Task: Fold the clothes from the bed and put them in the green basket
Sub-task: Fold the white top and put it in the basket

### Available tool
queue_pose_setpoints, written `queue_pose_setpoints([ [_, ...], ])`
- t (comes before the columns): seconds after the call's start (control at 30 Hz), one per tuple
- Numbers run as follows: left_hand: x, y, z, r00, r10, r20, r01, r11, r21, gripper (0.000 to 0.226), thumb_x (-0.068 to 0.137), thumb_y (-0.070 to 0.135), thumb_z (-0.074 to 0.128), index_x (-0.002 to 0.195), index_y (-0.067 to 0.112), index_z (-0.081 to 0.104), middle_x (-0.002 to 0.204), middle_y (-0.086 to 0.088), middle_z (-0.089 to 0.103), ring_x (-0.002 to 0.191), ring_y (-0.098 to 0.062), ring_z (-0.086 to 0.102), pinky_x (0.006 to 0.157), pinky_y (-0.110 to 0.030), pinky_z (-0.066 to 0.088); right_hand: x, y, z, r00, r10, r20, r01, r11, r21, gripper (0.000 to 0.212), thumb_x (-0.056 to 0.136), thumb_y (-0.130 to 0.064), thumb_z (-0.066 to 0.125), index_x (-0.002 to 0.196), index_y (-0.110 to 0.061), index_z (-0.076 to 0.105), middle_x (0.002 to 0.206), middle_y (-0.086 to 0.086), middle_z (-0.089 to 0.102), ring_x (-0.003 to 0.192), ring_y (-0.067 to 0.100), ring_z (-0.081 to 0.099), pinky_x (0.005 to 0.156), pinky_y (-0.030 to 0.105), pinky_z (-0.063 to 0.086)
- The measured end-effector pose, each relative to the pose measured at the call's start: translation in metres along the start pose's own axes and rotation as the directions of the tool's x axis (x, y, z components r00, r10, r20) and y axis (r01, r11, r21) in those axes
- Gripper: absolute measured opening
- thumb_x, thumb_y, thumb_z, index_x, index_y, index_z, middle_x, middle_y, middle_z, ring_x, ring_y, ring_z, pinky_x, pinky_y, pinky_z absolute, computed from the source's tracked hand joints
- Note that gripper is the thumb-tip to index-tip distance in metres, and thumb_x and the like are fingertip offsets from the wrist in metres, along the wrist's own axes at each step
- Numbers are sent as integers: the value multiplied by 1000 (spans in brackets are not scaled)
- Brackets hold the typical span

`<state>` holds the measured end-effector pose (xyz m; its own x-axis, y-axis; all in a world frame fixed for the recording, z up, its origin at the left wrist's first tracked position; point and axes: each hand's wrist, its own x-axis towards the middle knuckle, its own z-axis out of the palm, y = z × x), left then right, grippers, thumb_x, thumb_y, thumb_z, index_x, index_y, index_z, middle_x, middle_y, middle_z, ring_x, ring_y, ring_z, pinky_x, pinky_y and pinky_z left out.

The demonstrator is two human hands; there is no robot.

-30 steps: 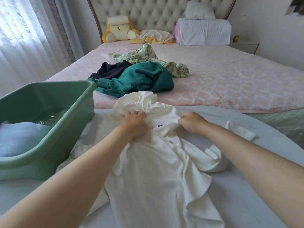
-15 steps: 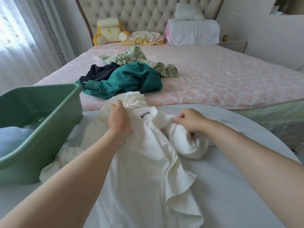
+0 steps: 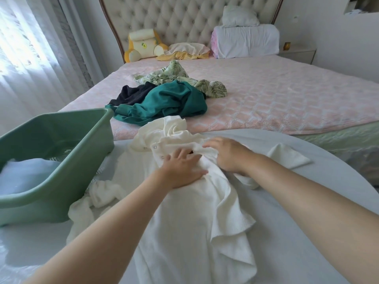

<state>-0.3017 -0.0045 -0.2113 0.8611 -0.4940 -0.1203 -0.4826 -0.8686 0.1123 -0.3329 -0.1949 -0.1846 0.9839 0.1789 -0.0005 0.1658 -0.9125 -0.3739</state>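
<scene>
Cream-white, crumpled: presses garment (image 3: 184,222) flat on near surface (image 3: 307,222) with spread left hand (image 3: 182,169); covers collar (image 3: 208,150) with right hand (image 3: 227,155), grip unclear, probably straightening for folding.

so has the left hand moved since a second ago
Yes: the left hand has shifted right, away from the green basket, and now lies flat on the white garment.

We see a home bedroom: a bed (image 3: 287,103) with tufted headboard (image 3: 184,19), pillows (image 3: 246,41), and curtains (image 3: 30,58).
</scene>
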Motion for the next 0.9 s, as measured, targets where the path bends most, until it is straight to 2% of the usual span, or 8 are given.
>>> queue_pose_setpoints([
  [0.1, -11, -7, 4, 996, 66, 66, -62, 997, -49, 72, 87, 77, 40, 151, 48, 25, 166, 11, 2, 152, -16, -9, 121, -50, -5, -7, 1, -6, 981, 136, 135, -102, 966, -238, 51, 95, -29, 47, 144, -39, 48, 146, -1, 51, 136, 25, 46, 109, 40, 41],
  [0.3, -20, 23, -7, 939, 289, 184, -251, 946, -204, 65, 86, 67, 58, 145, 47, 42, 164, 17, 8, 150, -3, -4, 122, -41, -8, -13, -5, -40, 913, 407, -4, -321, 716, -620, 33, 89, -21, 43, 115, -16, 63, 119, 7, 64, 103, 29, 62, 86, 36, 50],
  [0.4, -20, 38, -11, 946, 298, 130, -170, 795, -583, 33, 90, 47, 65, 122, 39, 68, 149, 14, 48, 136, 2, 38, 118, -28, 22, -5, -7, -28, 943, 296, -153, -333, 812, -479, 31, 90, -15, 44, 116, -15, 62, 117, 7, 62, 104, 28, 60, 77, 33, 46],
  [0.47, -18, 29, -16, 992, 83, -91, -123, 674, -729, 20, 92, 27, 62, 106, 28, 77, 119, 8, 71, 99, -1, 63, 95, -23, 46, 4, -10, -17, 957, 150, -250, -212, 947, -242, 33, 88, -7, 43, 116, -17, 58, 124, 6, 56, 110, 28, 54, 82, 36, 45],
  [0.53, -14, 4, -18, 911, -182, -369, -66, 821, -567, 31, 91, 6, 51, 105, 22, 73, 111, 2, 70, 96, -12, 63, 84, -25, 47, 15, -17, -2, 972, 57, -226, -71, 996, -55, 41, 90, -11, 44, 128, -23, 54, 138, 4, 47, 125, 27, 46, 98, 40, 43],
  [0.6, -12, -31, -14, 842, -272, -465, 96, 925, -368, 31, 88, 6, 48, 111, 18, 65, 117, -4, 61, 112, -25, 53, 88, -33, 40, 23, -20, 16, 997, 51, -57, -52, 999, -7, 54, 97, -31, 47, 150, -32, 36, 159, 4, 30, 145, 28, 28, 116, 45, 30],
  [0.73, -14, -73, 7, 957, -253, -139, 238, 964, -116, 63, 93, 60, 43, 146, 28, 34, 155, 1, 30, 143, -26, 24, 114, -48, 22, 30, 5, 37, 953, 234, 191, -204, 965, -165, 82, 90, -80, 25, 156, -46, -11, 166, -5, -19, 154, 22, -16, 122, 54, -3],
  [0.9, 11, -97, 4, 991, -132, -2, 132, 991, 10, 69, 91, 76, 19, 153, 52, 0, 164, 12, -14, 152, -23, -9, 118, -59, -8, 40, 30, 30, 950, 290, 118, -263, 944, -197, 87, 87, -85, 20, 156, -45, -12, 166, 0, -21, 152, 25, -21, 121, 60, -6],
])
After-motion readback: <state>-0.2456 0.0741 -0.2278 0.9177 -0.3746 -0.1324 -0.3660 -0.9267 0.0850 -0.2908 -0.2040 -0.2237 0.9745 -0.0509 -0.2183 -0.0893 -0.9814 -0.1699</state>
